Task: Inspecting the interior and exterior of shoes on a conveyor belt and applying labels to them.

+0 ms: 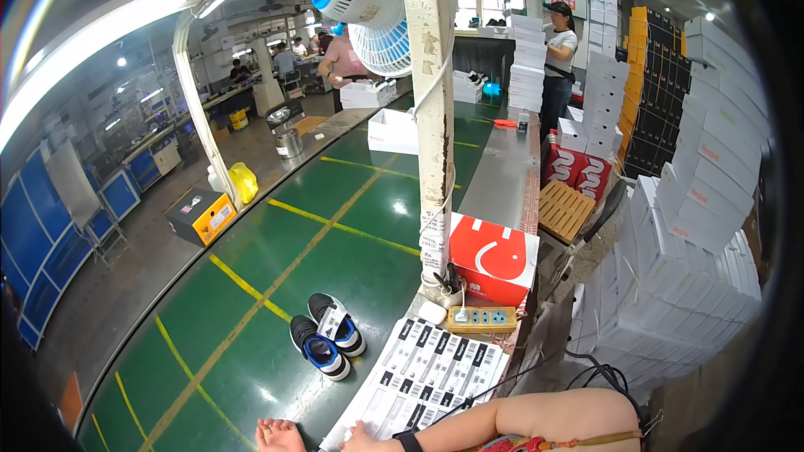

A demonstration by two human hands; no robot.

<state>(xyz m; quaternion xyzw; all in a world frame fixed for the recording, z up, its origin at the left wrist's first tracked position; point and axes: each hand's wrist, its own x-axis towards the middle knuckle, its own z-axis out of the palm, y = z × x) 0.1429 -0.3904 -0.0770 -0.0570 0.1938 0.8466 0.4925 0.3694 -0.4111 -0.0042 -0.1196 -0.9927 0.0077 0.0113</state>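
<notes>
Left hand (279, 435) lies flat, palm up, fingers loose. Right hand (364, 439) rests low, forearm bare, dark wristband.

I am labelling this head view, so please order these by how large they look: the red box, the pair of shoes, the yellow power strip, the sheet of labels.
Largest to smallest, as they look:
1. sheet of labels, nearest the camera, so its lead is unsure
2. red box
3. pair of shoes
4. yellow power strip
</notes>
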